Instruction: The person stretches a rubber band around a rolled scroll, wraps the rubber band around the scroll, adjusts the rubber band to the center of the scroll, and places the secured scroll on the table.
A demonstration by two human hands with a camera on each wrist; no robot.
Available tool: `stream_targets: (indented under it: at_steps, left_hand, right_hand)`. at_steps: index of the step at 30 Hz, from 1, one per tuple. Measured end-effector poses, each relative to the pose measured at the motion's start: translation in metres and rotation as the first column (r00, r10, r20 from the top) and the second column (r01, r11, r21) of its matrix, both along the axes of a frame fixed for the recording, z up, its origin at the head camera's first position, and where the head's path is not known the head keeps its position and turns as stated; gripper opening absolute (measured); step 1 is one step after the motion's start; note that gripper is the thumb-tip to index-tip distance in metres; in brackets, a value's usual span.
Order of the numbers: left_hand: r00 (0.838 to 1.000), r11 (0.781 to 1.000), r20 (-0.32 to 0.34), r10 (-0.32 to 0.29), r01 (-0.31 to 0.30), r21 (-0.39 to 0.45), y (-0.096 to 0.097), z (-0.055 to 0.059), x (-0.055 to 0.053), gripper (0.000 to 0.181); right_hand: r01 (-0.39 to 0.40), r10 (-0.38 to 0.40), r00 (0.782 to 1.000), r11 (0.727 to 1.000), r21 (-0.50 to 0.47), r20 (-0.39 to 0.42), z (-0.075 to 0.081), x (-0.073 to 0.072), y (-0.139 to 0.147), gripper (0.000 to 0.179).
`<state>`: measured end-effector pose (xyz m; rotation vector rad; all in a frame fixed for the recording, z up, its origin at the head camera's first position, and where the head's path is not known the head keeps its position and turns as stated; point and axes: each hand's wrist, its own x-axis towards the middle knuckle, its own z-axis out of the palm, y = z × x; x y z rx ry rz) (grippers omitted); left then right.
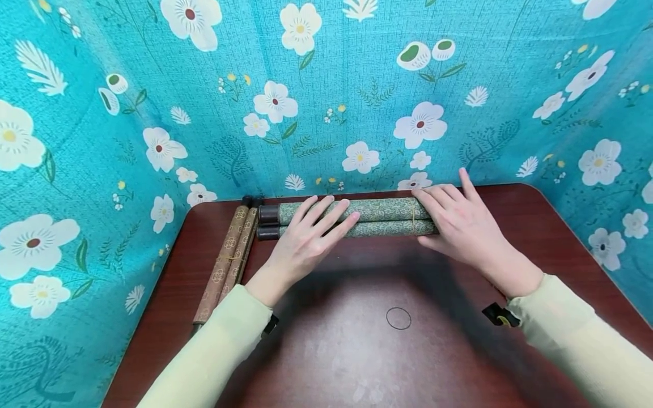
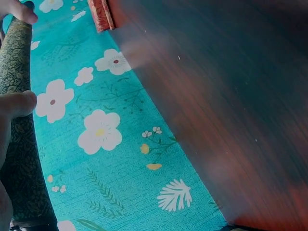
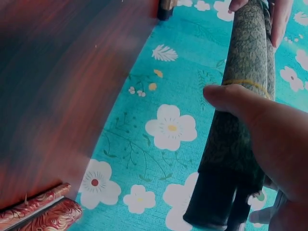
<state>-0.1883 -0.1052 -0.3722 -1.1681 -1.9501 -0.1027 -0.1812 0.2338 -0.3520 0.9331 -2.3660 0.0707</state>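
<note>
Green rolls, head view: We see the pair of green rolls (image 1: 380, 208) running crosswise over the far side of the table (image 1: 347, 351), before the floral cloth (image 1: 331, 161); whether the wood bears them we cannot tell.
Left hand, head view: The left hand (image 1: 305, 240) grasps the pair near the dark end caps (image 1: 269, 214), fingers over the top, probably so both rolls move as one.
Right hand, head view: The right hand (image 1: 461, 222) grips the opposite end; we read the wide spacing as a way to keep the pair straight.
Tan rolls, head view: The tan rolls (image 1: 224, 260) lie along the left side, just beside the caps, perhaps leaving the middle free.
Left thumb, left wrist view: We find the left thumb (image 2: 21, 103) across the roll's near face, likely steadying it.
Yellow band, right wrist view: The yellow band (image 3: 248, 83) crosses the pair beside the right thumb (image 3: 226, 96), apparently binding it.
Red rolls, right wrist view: We see the red rolls (image 3: 57, 219) near the table's edge, apart from the hands.
</note>
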Motion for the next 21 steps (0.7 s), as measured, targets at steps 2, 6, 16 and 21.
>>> stream_targets:
  at_steps: [2,6,16,21]
  left_hand:
    - [1.000,1.000,0.001,0.001,-0.001,0.001,0.000,0.000,0.000,0.046]
    - [1.000,1.000,0.015,-0.006,0.005,0.011,0.000,0.000,0.001,0.045]
    - [1.000,1.000,0.020,-0.020,0.020,0.017,0.004,-0.002,0.003,0.045]
    - [1.000,1.000,-0.005,-0.023,0.023,0.015,0.009,-0.002,0.001,0.045]
  right_hand:
    - [-0.009,0.009,1.000,1.000,0.003,0.007,0.000,-0.001,-0.001,0.099]
    - [-0.026,0.026,1.000,1.000,0.001,0.000,0.001,-0.002,-0.004,0.100]
    - [-0.046,0.046,0.999,0.999,-0.001,0.010,0.000,0.000,-0.009,0.098]
    - [-0.053,0.053,0.999,0.998,0.019,0.002,0.002,0.000,-0.018,0.101]
